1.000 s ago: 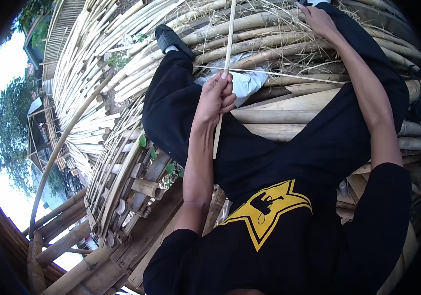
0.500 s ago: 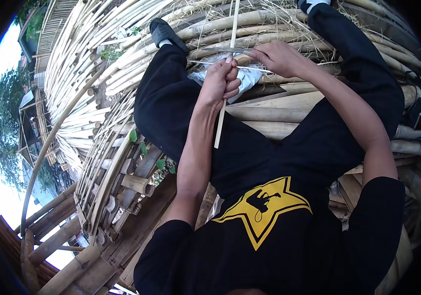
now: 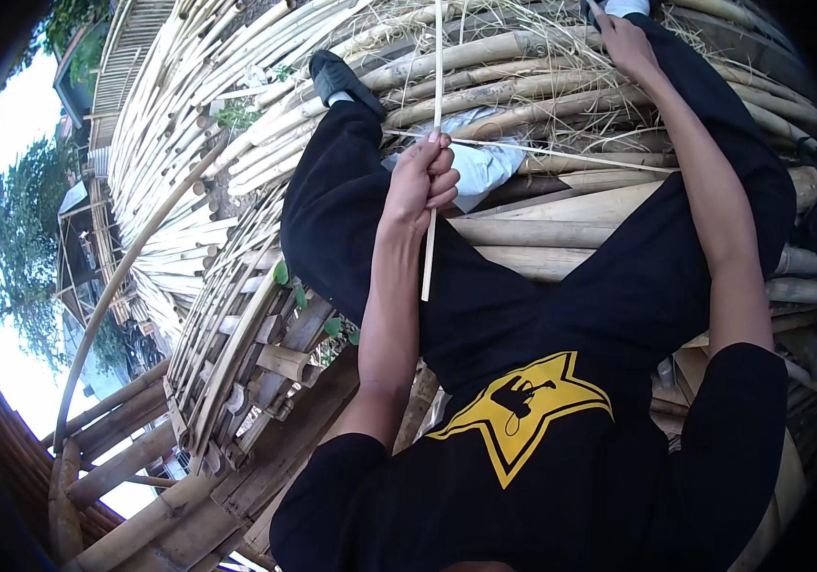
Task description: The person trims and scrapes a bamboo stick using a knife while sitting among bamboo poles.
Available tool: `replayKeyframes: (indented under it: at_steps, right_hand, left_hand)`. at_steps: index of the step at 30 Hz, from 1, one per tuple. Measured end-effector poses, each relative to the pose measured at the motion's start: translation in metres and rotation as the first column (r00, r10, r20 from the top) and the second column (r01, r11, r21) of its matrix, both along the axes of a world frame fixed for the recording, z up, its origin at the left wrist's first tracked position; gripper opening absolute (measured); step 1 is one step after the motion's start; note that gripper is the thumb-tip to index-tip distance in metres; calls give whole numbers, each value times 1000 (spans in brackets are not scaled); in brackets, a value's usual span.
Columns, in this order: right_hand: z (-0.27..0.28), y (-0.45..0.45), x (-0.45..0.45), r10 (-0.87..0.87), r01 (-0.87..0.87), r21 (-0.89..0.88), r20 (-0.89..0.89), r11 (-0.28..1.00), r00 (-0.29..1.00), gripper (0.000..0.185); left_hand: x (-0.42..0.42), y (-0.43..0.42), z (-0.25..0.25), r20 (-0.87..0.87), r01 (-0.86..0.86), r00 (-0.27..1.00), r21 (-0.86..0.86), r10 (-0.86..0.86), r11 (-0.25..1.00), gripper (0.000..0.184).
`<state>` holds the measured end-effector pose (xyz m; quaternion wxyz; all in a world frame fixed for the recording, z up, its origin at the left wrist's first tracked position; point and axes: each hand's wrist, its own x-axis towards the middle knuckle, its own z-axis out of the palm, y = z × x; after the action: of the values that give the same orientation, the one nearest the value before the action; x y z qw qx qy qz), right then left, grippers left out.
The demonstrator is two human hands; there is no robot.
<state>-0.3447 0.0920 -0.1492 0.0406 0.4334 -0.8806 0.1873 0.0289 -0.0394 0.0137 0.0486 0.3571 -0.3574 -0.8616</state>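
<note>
Fingers of the left hand [image 3: 421, 183] are curled around a thin strip [image 3: 438, 86] that points away from the body, its near end over the dark trousers [image 3: 347, 219] and its far end running out of view. Off to the far right, the fingers of the right hand [image 3: 631, 50] are closed on a knife [image 3: 598, 11], little of which shows, near a white sock [image 3: 630, 8]. Beyond the left hand, a plastic bag [image 3: 485, 178] lies on bamboo poles [image 3: 523, 232], with straw [image 3: 571, 38] scattered farther away.

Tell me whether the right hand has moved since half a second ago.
Yes: the right hand has gone forward and rightward, away from the white plastic.
</note>
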Motion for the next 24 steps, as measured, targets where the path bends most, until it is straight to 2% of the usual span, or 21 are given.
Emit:
replayKeyframes:
  at_steps: [1, 2, 4, 6, 7, 9, 13, 16, 20, 22, 24]
  right_hand:
    - [26, -8, 18, 8, -7, -3, 271, 1000, 962, 53]
    - [59, -20, 50, 11, -10, -4, 528, 1000, 849, 54]
    - [72, -35, 91, 246, -198, -148, 516, 969, 820, 54]
    - [104, -36, 126, 361, -356, -143, 637, 924, 681, 52]
    - [109, -35, 141, 364, -360, -144, 639, 922, 677, 52]
    - [111, -28, 161, 454, -498, -116, 622, 859, 638, 50]
    - [103, -17, 170, 449, -470, -92, 500, 878, 740, 48]
    - [101, -19, 163, 446, -480, -72, 505, 875, 739, 49]
    - [91, -18, 144, 446, -509, -13, 505, 860, 739, 49]
    - [72, -25, 123, 239, -310, 89, 450, 947, 861, 52]
    - [40, -15, 52, 131, -198, 146, 376, 969, 917, 56]
  left_hand:
    - [-7, -1, -4, -22, 31, 999, -10, -31, 999, 20]
    - [-13, 1, -6, -25, 29, 999, -4, -29, 1000, 20]
    - [-19, 8, -4, 28, 37, 999, -95, -34, 995, 21]
    - [-17, 10, -4, 47, 39, 998, -98, -35, 994, 21]
    - [-19, 13, 0, 50, 40, 998, -123, -35, 992, 20]
    - [-20, 14, 0, 68, 63, 996, -170, -52, 983, 16]
    - [-20, 19, -2, 91, 91, 993, -202, -74, 975, 13]
    - [-23, 20, 0, 89, 106, 992, -250, -87, 962, 13]
    - [-26, 24, -6, 158, 100, 985, -216, -66, 971, 14]
    - [-18, 23, -2, 152, 127, 983, -183, -99, 975, 15]
    - [-9, 25, 0, 153, 163, 978, -160, -139, 974, 15]
